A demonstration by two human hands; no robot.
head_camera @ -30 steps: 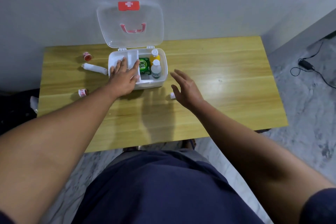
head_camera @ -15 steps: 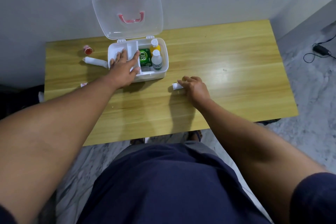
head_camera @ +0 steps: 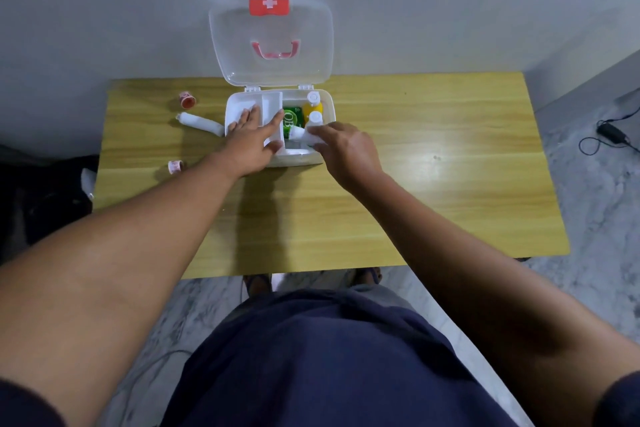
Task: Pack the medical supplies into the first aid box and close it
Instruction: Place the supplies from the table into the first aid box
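Observation:
The white first aid box (head_camera: 327, 104) stands open at the back of the wooden table, its clear lid (head_camera: 273, 42) leaning upright against the wall. Inside sit a green packet (head_camera: 292, 120), a yellow bottle (head_camera: 316, 106) and a white-capped bottle (head_camera: 316, 117). My left hand (head_camera: 252, 139) rests flat on the box's left tray, fingers spread. My right hand (head_camera: 343, 149) holds a small white bottle (head_camera: 301, 135) over the box's front right compartment. Left of the box lie a white gauze roll (head_camera: 201, 122) and two red-printed tape rolls (head_camera: 187, 99), (head_camera: 175, 166).
The wooden table (head_camera: 433, 166) ends at a front edge near my lap. A grey wall stands right behind the box. A black cable and adapter (head_camera: 611, 132) lie on the marble floor to the right.
My right hand picked the small white bottle up from the table in front of the box and carried it left and back, over the box. My left hand stayed on the tray.

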